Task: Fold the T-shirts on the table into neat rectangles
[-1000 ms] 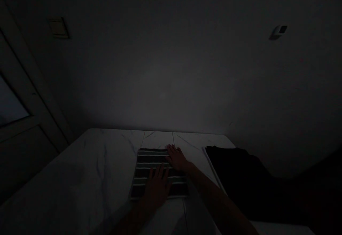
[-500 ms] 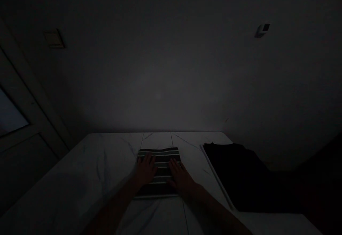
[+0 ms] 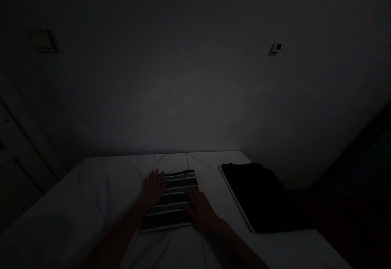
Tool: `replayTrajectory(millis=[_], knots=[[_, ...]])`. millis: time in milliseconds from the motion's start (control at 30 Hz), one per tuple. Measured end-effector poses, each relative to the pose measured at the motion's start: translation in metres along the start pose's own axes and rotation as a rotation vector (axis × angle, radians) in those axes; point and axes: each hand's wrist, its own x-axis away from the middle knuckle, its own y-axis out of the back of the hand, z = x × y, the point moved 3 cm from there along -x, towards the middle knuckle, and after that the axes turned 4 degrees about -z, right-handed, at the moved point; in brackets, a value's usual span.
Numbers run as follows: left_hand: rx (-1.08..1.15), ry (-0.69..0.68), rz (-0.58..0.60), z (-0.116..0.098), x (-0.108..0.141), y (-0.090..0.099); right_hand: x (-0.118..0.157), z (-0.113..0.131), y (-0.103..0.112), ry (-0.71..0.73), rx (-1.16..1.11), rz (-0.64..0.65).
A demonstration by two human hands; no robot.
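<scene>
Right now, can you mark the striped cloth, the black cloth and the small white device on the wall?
Striped cloth (image 3: 175, 198): head view, middle, between the hands.
Black cloth (image 3: 259, 195): head view, middle of its upper face.
Small white device (image 3: 277, 47): head view, its front.

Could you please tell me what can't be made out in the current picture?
All in the head view:
- Striped cloth: parts of its side edges, hidden by the left hand and right hand.
- Black cloth: its folds, lost in darkness.
- Pale layer: mostly hidden by the black cloth.
- Wall device: markings too small to read.
- Door: cut off by the picture's left edge.
</scene>
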Motion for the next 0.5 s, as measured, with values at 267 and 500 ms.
replayTrajectory(millis=[267, 500], knots=[[0.197, 0.315, 0.119, 0.045, 0.089, 0.063, 0.049, -0.026, 0.017, -0.519, -0.004, -0.117], [0.126, 0.353, 0.517, 0.014, 0.101, 0.091, 0.03, 0.007, 0.04, -0.639, 0.116, -0.005]])
